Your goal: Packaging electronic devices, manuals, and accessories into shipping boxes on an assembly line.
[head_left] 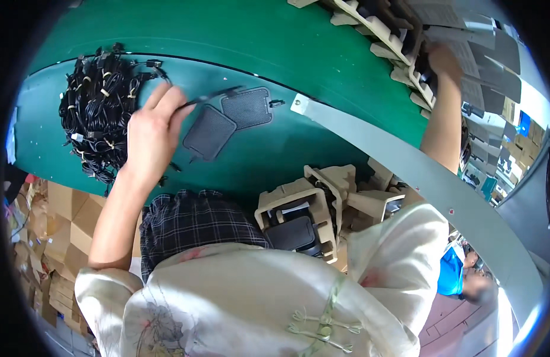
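My left hand (pixel 156 122) is closed in a pinch on a thin black flat piece (pixel 218 94), seen edge-on and smeared by motion. Below that piece, two black flat pads (pixel 209 132) with rounded corners and a mesh-like face lie overlapping on the green table (pixel 251 156). Just left of the hand is a big heap of bundled black cables (pixel 99 113) with pale ties. My right hand (pixel 444 62) reaches far out at the upper right, at the stacked tan pulp trays (pixel 379 27). Its fingers are mostly hidden there against dark contents.
A long pale metal strip (pixel 370 137) crosses the table towards the lower right. Near my lap, more pulp trays (pixel 328 196) stand with a black pad (pixel 293 233) in one. Cardboard boxes (pixel 67 232) are piled at lower left. A person in blue (pixel 450 271) is at lower right.
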Tool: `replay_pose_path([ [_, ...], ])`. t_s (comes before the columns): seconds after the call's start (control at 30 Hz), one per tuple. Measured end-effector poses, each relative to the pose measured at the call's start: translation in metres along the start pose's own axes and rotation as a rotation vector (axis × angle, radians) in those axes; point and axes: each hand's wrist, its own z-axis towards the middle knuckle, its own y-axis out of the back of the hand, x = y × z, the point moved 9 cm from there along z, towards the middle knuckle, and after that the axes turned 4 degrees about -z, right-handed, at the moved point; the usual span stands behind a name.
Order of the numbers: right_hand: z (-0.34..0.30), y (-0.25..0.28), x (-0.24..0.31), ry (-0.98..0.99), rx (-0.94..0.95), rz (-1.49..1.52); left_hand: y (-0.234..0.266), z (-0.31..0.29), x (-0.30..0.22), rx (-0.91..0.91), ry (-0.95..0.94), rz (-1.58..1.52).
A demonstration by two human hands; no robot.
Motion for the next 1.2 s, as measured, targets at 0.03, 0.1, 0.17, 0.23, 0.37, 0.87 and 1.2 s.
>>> replay_pose_path([
  [0.03,-0.018,0.038,0.011,0.006,-0.101,0.121,0.012,0.01,-0.029,-0.103,-0.19,0.008],
  [0.1,-0.047,0.042,0.06,0.214,0.274,0.733,0.021,0.025,-0.081,-0.247,-0.524,0.0],
  [0.17,-0.116,0.085,0.132,0.421,0.532,1.076,0.015,0.037,-0.121,-0.297,-0.747,-0.013],
  [0.23,-0.137,0.08,0.164,0.51,0.626,1.185,0.008,0.051,-0.147,-0.306,-0.811,0.024],
  [0.37,-0.121,0.062,0.149,0.458,0.612,1.353,0.01,0.066,-0.148,-0.364,-0.737,-0.079],
  [0.87,0.003,-0.009,0.008,-0.135,-0.115,0.983,-0.043,-0.068,0.046,0.099,0.01,0.279],
  [1.2,0.02,-0.046,0.003,0.083,-0.381,0.484,-0.022,-0.04,0.063,-0.116,0.048,0.344],
])
